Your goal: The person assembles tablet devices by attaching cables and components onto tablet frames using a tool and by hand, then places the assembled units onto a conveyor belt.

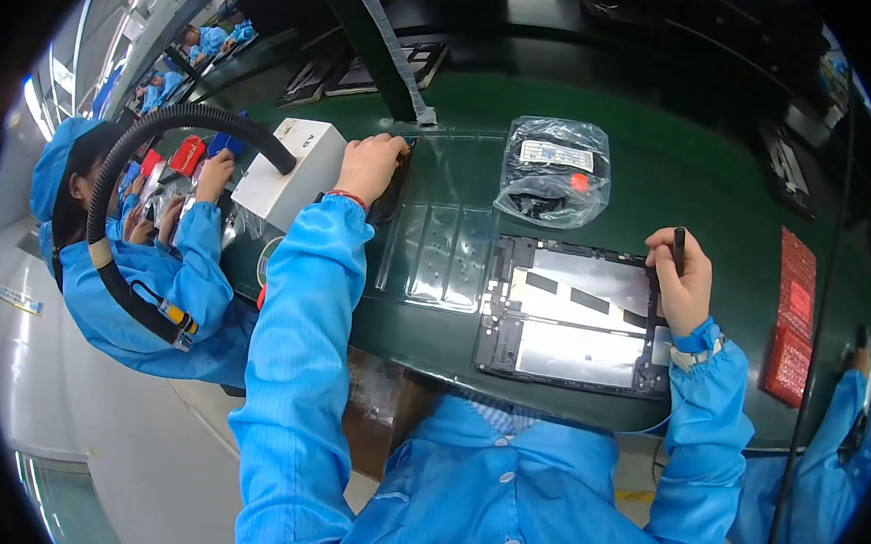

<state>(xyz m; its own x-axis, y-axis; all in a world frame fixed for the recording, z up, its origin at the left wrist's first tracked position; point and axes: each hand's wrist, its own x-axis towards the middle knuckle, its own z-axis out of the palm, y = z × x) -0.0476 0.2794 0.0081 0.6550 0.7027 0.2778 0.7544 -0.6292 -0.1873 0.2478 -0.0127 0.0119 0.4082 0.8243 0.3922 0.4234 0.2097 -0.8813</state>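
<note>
Right hand [684, 275] is closed, thumb and fingers wrapped around a slim black rod-shaped tool [679, 243] whose lower end they hide. The left hand [367, 167], fingers bent, lies over a narrow dark flat piece [392, 196]; I cannot tell whether it grips that piece or only touches it.

Largest of all is the dark green worktable [697, 172], running beneath everything near the hands. On it, close to the person's body, lies the opened flat black rectangular device with silver inner plates [576, 324], its long axis running left to right. The right hand is at the device's far right corner, so most of the device lies to that hand's left and nearer the body. The left hand is well apart from it, beyond the clear plastic tray with long moulded compartments [442, 211], which sits between the left hand and the device.

A white box-shaped unit with a black ribbed hose [293, 171] stands just left of the left hand. Below the table edge, a brown cardboard box [411, 401] has clear plastic film in it. Beyond the device, a transparent plastic bag [555, 188] encloses something dark and bears a white label and an orange-red round sticker. To the right lie red bubble-wrap packets [796, 291]; their contents are hidden.
</note>
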